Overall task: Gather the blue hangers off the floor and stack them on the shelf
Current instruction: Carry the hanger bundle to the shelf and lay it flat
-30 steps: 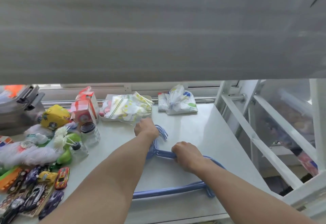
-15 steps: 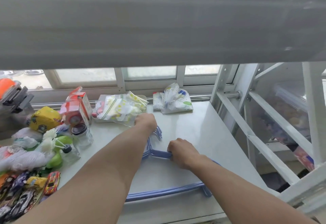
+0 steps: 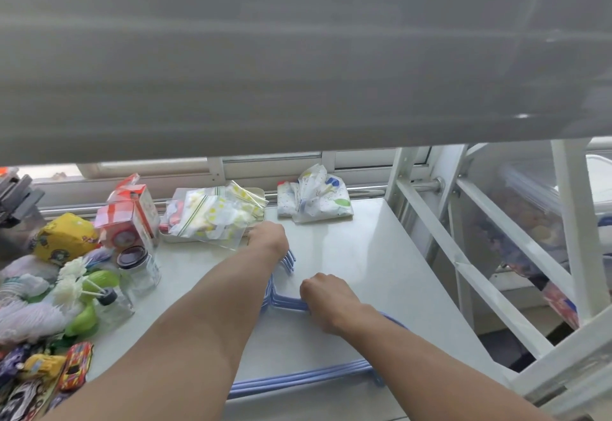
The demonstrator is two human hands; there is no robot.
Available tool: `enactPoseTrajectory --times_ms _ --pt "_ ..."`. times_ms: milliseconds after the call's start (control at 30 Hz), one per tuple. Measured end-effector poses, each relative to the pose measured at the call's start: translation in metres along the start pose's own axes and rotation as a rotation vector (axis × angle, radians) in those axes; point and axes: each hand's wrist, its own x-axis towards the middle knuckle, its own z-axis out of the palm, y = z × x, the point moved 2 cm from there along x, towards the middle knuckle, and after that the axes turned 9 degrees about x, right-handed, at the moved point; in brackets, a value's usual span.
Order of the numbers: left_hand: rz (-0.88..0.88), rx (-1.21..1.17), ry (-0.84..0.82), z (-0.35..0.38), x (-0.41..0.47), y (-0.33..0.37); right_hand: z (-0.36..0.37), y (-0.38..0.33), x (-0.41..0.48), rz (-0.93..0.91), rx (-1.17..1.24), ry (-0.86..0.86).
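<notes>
A stack of several blue hangers (image 3: 298, 379) lies flat on the white shelf (image 3: 357, 255). Its hooks point toward the window and its bottom bars run along the near edge. My left hand (image 3: 270, 241) rests over the hook end, fingers curled down onto it; the grip itself is hidden. My right hand (image 3: 326, 304) is closed around the right shoulder of the stack. Both forearms cover the middle of the hangers.
Zip bags of cloth (image 3: 212, 215) and a printed bundle (image 3: 314, 202) lie at the back. Boxes (image 3: 129, 218), glass jars (image 3: 139, 268), a diffuser bottle (image 3: 111, 301) and toy cars (image 3: 73, 366) crowd the left. A white frame (image 3: 440, 245) bounds the right; an upper shelf (image 3: 298, 56) hangs overhead.
Both hands stay on the hanger stack in much the same hold. The view has shifted slightly, so the overhead shelf hides more of the window again.
</notes>
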Motion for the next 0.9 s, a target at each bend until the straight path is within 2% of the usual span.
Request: enactPoseTrajectory --times_ms 533,700,900 --pt "-0.046 -0.026 -0.032 0.001 -0.002 -0.005 -0.003 0.005 0.007 -0.020 0.014 -0.046" --pt "-0.068 -0.276 -0.243 -0.009 -0.018 -0.026 -0.004 0.006 0.007 -0.012 0.012 -0.059" --pt "0.053 -0.527 -0.429 -0.006 -0.069 -0.102 -0.005 0.005 0.006 -0.003 0.035 -0.073"
